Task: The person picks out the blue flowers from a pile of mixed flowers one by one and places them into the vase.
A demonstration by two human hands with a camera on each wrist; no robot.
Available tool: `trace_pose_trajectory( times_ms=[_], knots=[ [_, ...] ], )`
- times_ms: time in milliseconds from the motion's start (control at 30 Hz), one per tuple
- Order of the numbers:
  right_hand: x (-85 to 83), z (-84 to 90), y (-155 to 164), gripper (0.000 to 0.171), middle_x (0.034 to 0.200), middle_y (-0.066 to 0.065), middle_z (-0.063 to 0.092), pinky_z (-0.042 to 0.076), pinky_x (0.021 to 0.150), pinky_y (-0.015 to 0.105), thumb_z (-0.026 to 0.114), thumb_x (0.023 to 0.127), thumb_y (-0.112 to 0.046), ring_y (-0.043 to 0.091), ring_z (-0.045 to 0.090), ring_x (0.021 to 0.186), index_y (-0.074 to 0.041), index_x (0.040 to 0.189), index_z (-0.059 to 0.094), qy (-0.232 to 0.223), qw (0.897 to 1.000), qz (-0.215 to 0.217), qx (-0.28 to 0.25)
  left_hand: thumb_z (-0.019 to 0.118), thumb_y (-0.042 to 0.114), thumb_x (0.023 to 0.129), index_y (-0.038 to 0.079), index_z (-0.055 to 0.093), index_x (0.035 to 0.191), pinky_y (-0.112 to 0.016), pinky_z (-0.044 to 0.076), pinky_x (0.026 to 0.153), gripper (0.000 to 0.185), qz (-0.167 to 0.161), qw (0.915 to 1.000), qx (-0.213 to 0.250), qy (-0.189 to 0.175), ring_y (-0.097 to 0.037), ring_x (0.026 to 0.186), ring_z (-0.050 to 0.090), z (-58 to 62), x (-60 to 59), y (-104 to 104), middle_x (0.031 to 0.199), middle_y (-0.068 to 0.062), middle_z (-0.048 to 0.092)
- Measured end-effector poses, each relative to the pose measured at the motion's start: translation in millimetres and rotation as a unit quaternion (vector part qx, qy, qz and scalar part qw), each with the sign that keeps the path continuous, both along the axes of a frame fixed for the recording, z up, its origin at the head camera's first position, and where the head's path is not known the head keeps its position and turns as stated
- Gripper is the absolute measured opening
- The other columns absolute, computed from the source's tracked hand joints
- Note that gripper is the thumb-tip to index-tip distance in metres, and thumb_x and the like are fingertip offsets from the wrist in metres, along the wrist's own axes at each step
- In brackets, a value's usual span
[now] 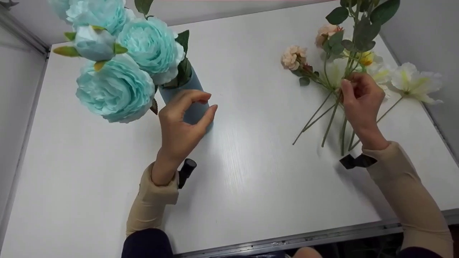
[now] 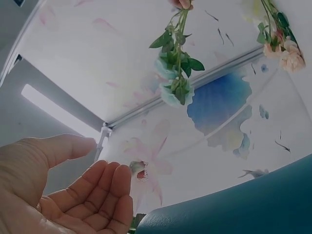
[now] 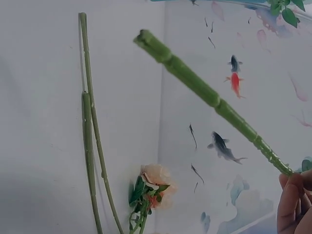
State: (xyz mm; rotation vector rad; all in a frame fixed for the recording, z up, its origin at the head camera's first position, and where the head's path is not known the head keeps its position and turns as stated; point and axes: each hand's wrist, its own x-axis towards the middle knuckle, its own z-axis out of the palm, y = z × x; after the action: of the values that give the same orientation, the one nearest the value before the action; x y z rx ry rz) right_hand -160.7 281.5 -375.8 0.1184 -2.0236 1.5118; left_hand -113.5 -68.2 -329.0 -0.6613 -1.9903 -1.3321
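Note:
My right hand (image 1: 364, 98) pinches the green stem (image 3: 209, 95) of an artificial flower between thumb and fingertips. Dark leaves (image 1: 365, 30) rise above the grip, and the top runs out of the head view. In the left wrist view, pale blue blooms (image 2: 175, 92) show on this stem. Beside the blue vase (image 1: 195, 113) is my left hand (image 1: 177, 130), its thumb and fingers loosely curved apart with nothing between them. Large turquoise peonies (image 1: 114, 89) and a closed bud (image 1: 94, 44) lean left out of the vase, whose side fills a corner of the left wrist view (image 2: 239, 204).
Under and around my right hand lie peach flowers (image 1: 294, 57) and white lily-like flowers (image 1: 416, 82), their bare stems (image 1: 310, 118) pointing toward me on the white table (image 1: 244, 172). Walls stand at the left, back and right. A metal rail (image 1: 287, 243) edges the table's front.

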Motion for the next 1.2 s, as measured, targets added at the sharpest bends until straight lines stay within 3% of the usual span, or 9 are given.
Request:
trace_pose_trajectory(
  times_ms=[467,833,1200],
  knots=[
    [0.7,-2.8,-10,0.012,0.06,-0.005,0.052,0.03,0.048,0.019,0.055,0.089,0.002,0.004,0.041,0.048,0.013,0.086,0.059,0.014,0.999,0.005,0.032,0.071,-0.004,0.076,-0.006,0.065,0.092,-0.032,0.051,0.078,0.017,-0.03,0.9993,-0.022,-0.006,-0.023,0.08,0.061,-7.2,-2.0,10,0.088,-0.013,0.065],
    [1.4,-3.9,-22,0.009,0.063,-0.002,0.056,0.036,0.049,0.02,0.056,0.089,0.002,0.007,0.046,0.049,0.01,0.087,0.058,0.002,1.0,0.026,0.013,0.071,-0.002,0.077,-0.005,0.066,0.093,-0.031,0.051,0.076,0.018,-0.034,0.998,-0.052,-0.014,-0.021,0.082,0.061,-14.4,-3.3,16,0.09,-0.012,0.065],
    [4.1,-2.1,-36,0.005,0.068,0.001,0.061,0.038,0.05,0.02,0.055,0.089,0.005,0.01,0.049,0.051,0.006,0.087,0.059,0.003,0.998,0.063,0.015,0.07,-0.002,0.078,-0.004,0.066,0.092,-0.03,0.05,0.076,0.015,-0.061,0.9963,-0.058,-0.02,-0.02,0.081,0.059,-21.9,-5.0,27,0.088,-0.012,0.065]
  ],
)
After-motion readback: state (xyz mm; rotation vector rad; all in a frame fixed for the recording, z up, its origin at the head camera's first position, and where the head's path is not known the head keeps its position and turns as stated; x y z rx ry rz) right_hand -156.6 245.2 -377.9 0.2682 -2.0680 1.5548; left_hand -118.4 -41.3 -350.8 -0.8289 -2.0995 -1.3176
